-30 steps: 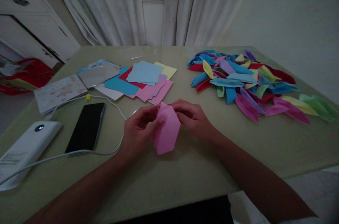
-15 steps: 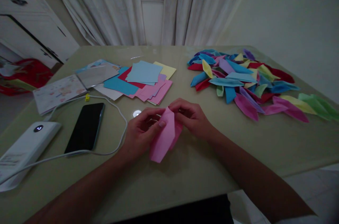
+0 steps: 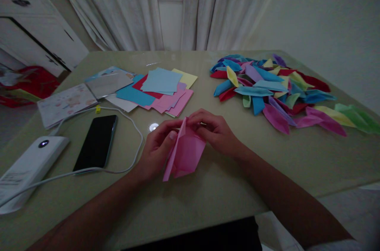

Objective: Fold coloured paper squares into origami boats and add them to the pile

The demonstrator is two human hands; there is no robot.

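Observation:
A folded sheet of pink paper (image 3: 190, 152) is held up over the table between both hands, its two halves spread apart like a half-opened booklet. My left hand (image 3: 158, 146) pinches the left half, thumb on the near side and fingers behind. At the upper right edge, my right hand (image 3: 212, 130) grips the other half with curled fingers; some fingertips are hidden behind the paper. Beyond the hands lie loose flat paper sheets (image 3: 163, 80) in blue, red, pink and yellow. To the right is a heap of folded paper pieces (image 3: 257, 90) in many colours.
On the left of the table (image 3: 208, 199) lie a black phone (image 3: 96, 142), a white power bank (image 3: 29, 172) and a looping white cable (image 3: 138, 152). Printed paper packets (image 3: 68, 102) sit behind them. A red basket (image 3: 35, 82) stands beyond the table's left side.
The pink paper has been spread open, its left half turned toward the left so the inner face of the right half shows. Both hands stay nearly in place.

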